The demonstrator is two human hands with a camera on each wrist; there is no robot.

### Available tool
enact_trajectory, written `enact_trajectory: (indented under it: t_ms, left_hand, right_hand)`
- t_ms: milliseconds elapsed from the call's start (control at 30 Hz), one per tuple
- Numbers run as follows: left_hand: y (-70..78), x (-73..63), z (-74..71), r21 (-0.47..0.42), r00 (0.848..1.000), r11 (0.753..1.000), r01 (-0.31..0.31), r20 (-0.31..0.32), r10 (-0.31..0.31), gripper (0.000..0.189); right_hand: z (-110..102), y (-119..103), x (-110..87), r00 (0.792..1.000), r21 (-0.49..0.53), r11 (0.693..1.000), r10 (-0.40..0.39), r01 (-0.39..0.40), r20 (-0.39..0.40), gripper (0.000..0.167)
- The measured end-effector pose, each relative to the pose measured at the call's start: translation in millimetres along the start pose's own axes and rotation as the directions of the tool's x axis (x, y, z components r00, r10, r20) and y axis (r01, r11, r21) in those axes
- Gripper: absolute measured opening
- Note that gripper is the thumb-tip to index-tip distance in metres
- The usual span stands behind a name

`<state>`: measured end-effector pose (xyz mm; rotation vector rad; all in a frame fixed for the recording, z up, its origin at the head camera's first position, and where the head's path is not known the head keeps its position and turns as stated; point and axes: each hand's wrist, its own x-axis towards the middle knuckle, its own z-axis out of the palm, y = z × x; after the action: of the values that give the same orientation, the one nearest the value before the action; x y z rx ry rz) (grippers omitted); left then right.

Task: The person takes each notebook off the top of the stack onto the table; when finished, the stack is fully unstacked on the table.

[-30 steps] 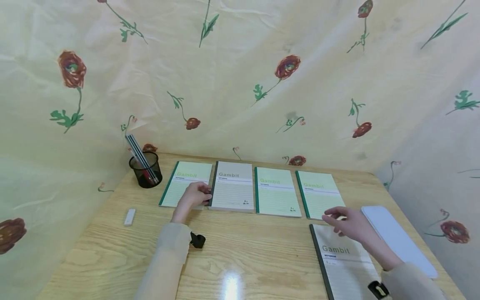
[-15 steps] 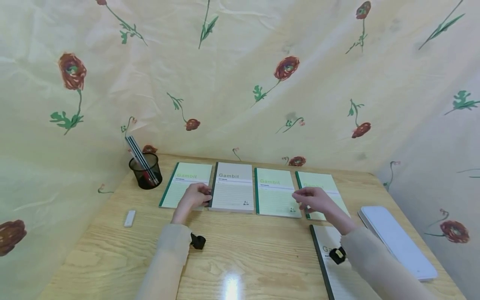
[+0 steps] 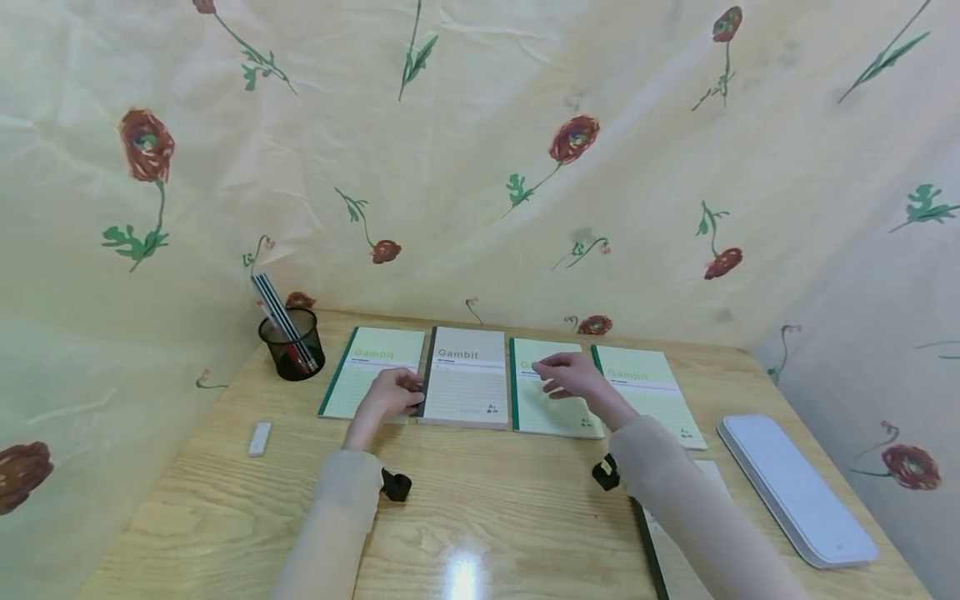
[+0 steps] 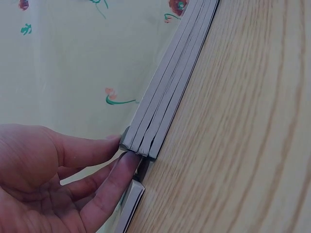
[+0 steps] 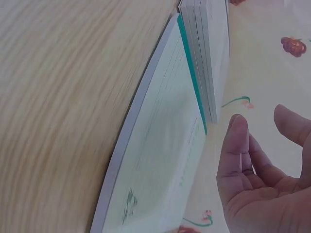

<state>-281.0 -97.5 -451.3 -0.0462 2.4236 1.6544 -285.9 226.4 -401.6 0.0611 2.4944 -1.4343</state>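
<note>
In the head view, my left hand (image 3: pixel 388 395) is at the dark spine of the stack of grey-covered notebooks (image 3: pixel 468 383), over the green-spined notebook (image 3: pixel 375 346) on its left. The left wrist view shows thumb and index fingertips against the corner of that stack (image 4: pixel 170 87), which is several notebooks thick. My right hand (image 3: pixel 576 380) hovers over the third notebook (image 3: pixel 558 417), a pale green one with a green spine. Its thumb and fingers stand apart with nothing between them, as the right wrist view shows beside the green notebook (image 5: pixel 155 131).
Farther right lies another pale green notebook (image 3: pixel 648 392). A grey notebook (image 3: pixel 667 558) is partly hidden under the right sleeve, next to a white flat case (image 3: pixel 795 487). On the left are a black mesh cup (image 3: pixel 296 358) with pencils and a white eraser (image 3: pixel 259 438). A floral cloth hangs behind.
My right hand has moved left from over the front grey notebook, past the rightmost green notebook, to above the third one. The left hand has stayed at the grey stack's spine.
</note>
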Motion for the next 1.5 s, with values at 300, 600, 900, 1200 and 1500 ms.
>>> enact_trajectory:
  t_ms: [300,600,900,1200,1500]
  left_hand:
    - [-0.9,-0.5,0.6,-0.001,1.0,1.0,-0.002,-0.003,0.002,0.03]
    - [-1.9,-0.4,0.0,0.004,1.0,1.0,-0.002,-0.004,0.002,0.031]
    - [-2.3,0.5,-0.6,0.016,1.0,1.0,-0.001,0.0,0.001,0.029]
    - [-0.9,-0.1,1.6,0.021,1.0,1.0,0.007,-0.002,-0.007,0.031]
    - [-2.0,1.2,1.8,0.017,1.0,1.0,0.002,-0.013,-0.002,0.03]
  right_hand:
    - [32,3,23.0,0.998,-0.027,0.999,0.035,-0.036,-0.046,0.046]
    - [57,1,43.1,0.991,-0.064,0.997,0.036,-0.045,-0.129,0.042]
    - [72,-4,49.0,0.982,-0.112,0.993,0.025,-0.046,-0.186,0.042]
    - [80,-5,49.4,0.971,-0.179,0.982,0.012,-0.057,-0.24,0.039]
    - [83,-7,47.1,0.967,-0.228,0.973,-0.021,-0.039,-0.255,0.037]
